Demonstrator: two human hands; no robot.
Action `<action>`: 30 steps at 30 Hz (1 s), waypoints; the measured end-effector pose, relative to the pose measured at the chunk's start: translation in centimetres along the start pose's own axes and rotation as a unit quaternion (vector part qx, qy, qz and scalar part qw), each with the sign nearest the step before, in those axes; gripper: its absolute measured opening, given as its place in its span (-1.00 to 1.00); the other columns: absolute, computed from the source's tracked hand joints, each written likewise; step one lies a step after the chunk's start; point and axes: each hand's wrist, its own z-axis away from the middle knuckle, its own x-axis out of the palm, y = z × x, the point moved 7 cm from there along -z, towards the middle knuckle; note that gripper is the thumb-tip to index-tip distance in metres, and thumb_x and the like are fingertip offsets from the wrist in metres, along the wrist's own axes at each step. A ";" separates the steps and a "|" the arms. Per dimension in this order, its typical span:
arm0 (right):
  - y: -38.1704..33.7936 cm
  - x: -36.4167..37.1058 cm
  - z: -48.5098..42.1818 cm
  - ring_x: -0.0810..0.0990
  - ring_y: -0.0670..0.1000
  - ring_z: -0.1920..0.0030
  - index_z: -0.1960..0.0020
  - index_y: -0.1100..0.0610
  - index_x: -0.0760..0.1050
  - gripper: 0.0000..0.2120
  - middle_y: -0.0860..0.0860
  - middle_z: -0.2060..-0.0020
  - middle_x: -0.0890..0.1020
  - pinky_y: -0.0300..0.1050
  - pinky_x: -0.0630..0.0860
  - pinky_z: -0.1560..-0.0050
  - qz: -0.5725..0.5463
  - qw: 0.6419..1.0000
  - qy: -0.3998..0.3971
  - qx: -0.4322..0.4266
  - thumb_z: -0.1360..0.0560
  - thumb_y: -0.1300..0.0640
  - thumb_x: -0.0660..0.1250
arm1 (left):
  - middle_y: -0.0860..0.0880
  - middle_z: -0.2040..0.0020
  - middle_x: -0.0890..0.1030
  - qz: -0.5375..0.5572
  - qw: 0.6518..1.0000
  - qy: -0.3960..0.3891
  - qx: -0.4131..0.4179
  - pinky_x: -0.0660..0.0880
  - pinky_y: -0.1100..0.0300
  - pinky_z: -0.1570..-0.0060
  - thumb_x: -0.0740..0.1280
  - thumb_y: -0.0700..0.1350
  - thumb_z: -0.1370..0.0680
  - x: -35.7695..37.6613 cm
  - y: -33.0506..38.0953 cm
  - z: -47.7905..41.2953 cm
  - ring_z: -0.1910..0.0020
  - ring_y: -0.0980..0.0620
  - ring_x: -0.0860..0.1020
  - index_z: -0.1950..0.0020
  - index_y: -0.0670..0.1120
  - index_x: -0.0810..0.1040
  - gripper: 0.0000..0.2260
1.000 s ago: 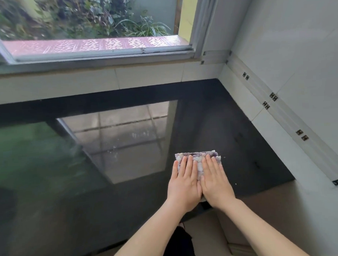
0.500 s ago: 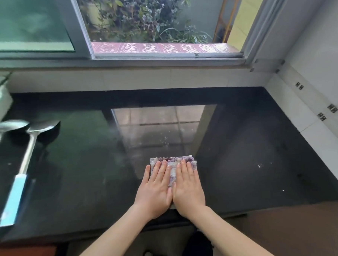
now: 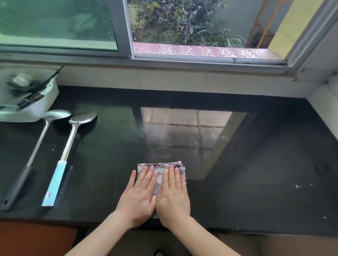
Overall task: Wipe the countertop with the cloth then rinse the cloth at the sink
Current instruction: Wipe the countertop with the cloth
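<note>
Hands flat on folded purple-white cloth (image 3: 160,169) near front edge of black countertop (image 3: 262,162). Left hand (image 3: 140,195) & right hand (image 3: 173,195) side by side, palms down, fingers straight, pressing, not gripping. Two long-handled utensils just left: ladle (image 3: 39,141), spatula w/ blue handle (image 3: 63,157); white tub (image 3: 27,107) behind. Risk: leftward sweep likely knocks utensils. White specks (image 3: 298,186) at right likely missed. Sink not in view.

Left hand (image 3: 140,195) and right hand (image 3: 173,195) lie flat, side by side.
</note>
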 end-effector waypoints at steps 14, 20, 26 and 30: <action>0.9 -1.7 -10.8 -0.42 0.17 -0.48 -0.42 0.29 -0.45 -0.20 0.22 -0.49 -0.34 0.08 -0.46 -0.42 -0.029 0.999 0.018 0.000 -0.56 -0.03 0.07 | -0.02 -0.49 -0.35 0.001 1.000 -0.022 -0.009 -0.49 0.05 -0.35 -0.31 0.10 -0.50 1.6 -5.9 -10.0 -0.41 -0.02 -0.46 -0.47 -0.11 -0.33 -0.41; 2.3 -3.1 -19.2 -0.42 0.16 -0.49 -0.48 0.28 -0.39 0.02 0.17 -0.48 -0.35 0.12 -0.37 -0.48 -0.010 1.000 -0.004 -0.004 -0.47 -0.25 0.21 | -0.10 -0.55 -0.28 -0.006 0.999 -0.024 -0.026 -0.41 -0.01 -0.39 -0.13 0.02 -0.62 1.0 -9.1 -18.0 -0.50 -0.06 -0.32 -0.51 -0.14 -0.27 -0.45; 3.5 -5.7 -27.2 -0.30 0.16 -0.52 -0.53 0.28 -0.27 -0.04 0.21 -0.54 -0.20 0.12 -0.31 -0.50 -0.029 0.999 0.019 -0.014 -0.47 -0.16 0.24 | -0.13 -0.56 -0.20 -0.013 0.999 -0.031 -0.029 -0.29 -0.05 -0.46 -0.15 0.03 -0.63 0.5 -12.3 -25.7 -0.53 -0.08 -0.24 -0.53 -0.15 -0.21 -0.47; 4.6 -7.1 -31.5 -0.20 0.18 -0.54 -0.53 0.30 -0.18 0.11 0.24 -0.54 -0.10 0.10 -0.25 -0.52 -0.036 0.998 0.037 -0.020 -0.35 -0.27 0.37 | -0.12 -0.57 -0.15 0.022 0.999 -0.031 -0.025 -0.31 -0.04 -0.44 -0.10 0.07 -0.63 0.3 -14.1 -30.4 -0.53 -0.06 -0.21 -0.54 -0.14 -0.16 -0.45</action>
